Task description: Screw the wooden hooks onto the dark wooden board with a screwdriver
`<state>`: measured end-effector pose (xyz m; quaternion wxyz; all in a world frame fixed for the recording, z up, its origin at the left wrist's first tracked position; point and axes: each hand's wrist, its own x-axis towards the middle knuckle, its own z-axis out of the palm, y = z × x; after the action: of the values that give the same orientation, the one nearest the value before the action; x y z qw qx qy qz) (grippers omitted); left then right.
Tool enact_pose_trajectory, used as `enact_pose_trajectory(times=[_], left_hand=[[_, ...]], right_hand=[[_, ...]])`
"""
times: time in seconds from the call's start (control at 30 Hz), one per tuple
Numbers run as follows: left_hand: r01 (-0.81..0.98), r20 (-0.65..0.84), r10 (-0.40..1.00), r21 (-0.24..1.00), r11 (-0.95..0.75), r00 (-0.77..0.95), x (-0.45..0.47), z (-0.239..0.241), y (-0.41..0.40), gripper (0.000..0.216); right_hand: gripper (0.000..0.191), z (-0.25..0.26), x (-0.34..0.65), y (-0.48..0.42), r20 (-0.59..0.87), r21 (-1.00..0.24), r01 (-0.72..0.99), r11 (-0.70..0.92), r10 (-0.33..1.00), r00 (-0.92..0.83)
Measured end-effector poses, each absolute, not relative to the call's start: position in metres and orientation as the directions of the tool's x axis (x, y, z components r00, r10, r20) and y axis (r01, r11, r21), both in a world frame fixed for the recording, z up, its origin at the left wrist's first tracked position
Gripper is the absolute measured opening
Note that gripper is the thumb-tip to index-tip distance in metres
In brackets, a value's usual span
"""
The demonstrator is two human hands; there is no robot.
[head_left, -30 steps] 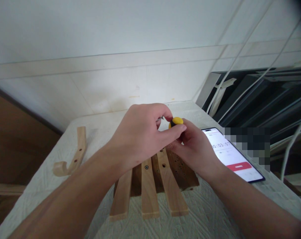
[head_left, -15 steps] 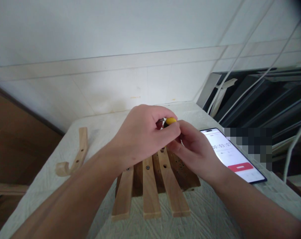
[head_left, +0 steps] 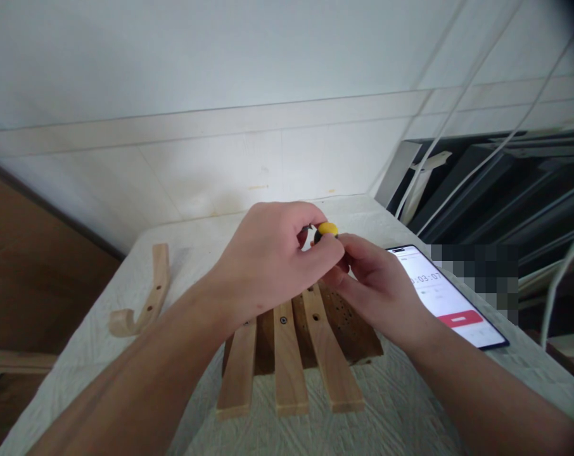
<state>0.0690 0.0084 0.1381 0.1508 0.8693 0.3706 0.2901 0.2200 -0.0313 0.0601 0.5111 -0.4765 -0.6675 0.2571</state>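
Observation:
My left hand [head_left: 275, 259] is closed, with thumb and forefinger around a small yellow-and-black screwdriver [head_left: 328, 230], of which only the rounded handle end shows. A thin dark piece, too small to name, pokes out by the left forefinger. Closed just beside it, my right hand [head_left: 370, 285] has its fingertips touching the left thumb; whatever they pinch is hidden. Below both hands, three pale wooden hooks [head_left: 291, 373] lie side by side across a brown wooden block [head_left: 348, 329] dotted with small holes. A screw head shows in the middle hook, and an open hole in the right one.
A loose wooden hook [head_left: 159, 278] with two holes lies at the left on the cloth-covered table [head_left: 196, 240]. To the right, a phone [head_left: 451, 297] shows a running timer. White cables [head_left: 486, 158] hang before dark panels [head_left: 519, 183]. A white wall stands behind.
The yellow handle end has tipped slightly and shows more of its round top between the left fingers. Both hands stay nearly in place; the view has shifted a little.

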Motion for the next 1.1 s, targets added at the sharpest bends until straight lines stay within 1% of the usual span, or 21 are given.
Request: enact_pose_trajectory(times=[0.17,0.27,0.33,0.4,0.53,0.67,0.83,0.97,1.03,1.1], left_hand=[[0.572,0.389,0.76,0.502,-0.648,0.52,0.0697,0.1378,0.0083,0.021],[0.556,0.373,0.745,0.5,-0.664,0.553,0.0705,0.139,0.0067,0.019],[0.525,0.35,0.73,0.522,-0.672,0.587,0.0706,0.1392,0.0061,0.02],[0.502,0.333,0.731,0.556,-0.662,0.596,0.0703,0.1387,0.0064,0.023],[0.524,0.341,0.782,0.595,-0.609,0.522,0.0698,0.1376,0.0077,0.023],[0.555,0.357,0.789,0.568,-0.608,0.5,0.0699,0.1387,0.0071,0.023],[0.544,0.368,0.787,0.574,-0.612,0.496,0.0697,0.1373,0.0071,0.022],[0.517,0.371,0.788,0.603,-0.607,0.492,0.0708,0.1356,0.0071,0.021],[0.496,0.396,0.801,0.635,-0.592,0.449,0.0719,0.135,0.0066,0.019],[0.445,0.444,0.817,0.687,-0.575,0.368,0.0729,0.1342,0.0062,0.017]], right_hand=[[0.013,0.0595,0.2181,-0.0292,0.413,-0.856,0.368,0.362,0.908,0.067],[0.012,0.0596,0.2191,-0.0303,0.423,-0.841,0.378,0.387,0.906,0.016],[0.013,0.0599,0.2197,-0.0316,0.436,-0.824,0.388,0.413,0.9,-0.032],[0.014,0.0599,0.2193,-0.0319,0.442,-0.812,0.408,0.417,0.896,-0.037],[0.015,0.059,0.2166,-0.0294,0.429,-0.833,0.415,0.367,0.901,0.066],[0.014,0.0597,0.216,-0.0289,0.406,-0.846,0.414,0.335,0.909,0.093],[0.013,0.0616,0.2178,-0.0318,0.419,-0.83,0.428,0.356,0.906,0.058],[0.014,0.0592,0.2202,-0.0335,0.446,-0.825,0.4,0.399,0.895,0.028],[0.013,0.0571,0.2221,-0.0344,0.47,-0.828,0.367,0.425,0.882,0.039],[0.012,0.0557,0.224,-0.035,0.5,-0.831,0.335,0.444,0.86,0.1]])
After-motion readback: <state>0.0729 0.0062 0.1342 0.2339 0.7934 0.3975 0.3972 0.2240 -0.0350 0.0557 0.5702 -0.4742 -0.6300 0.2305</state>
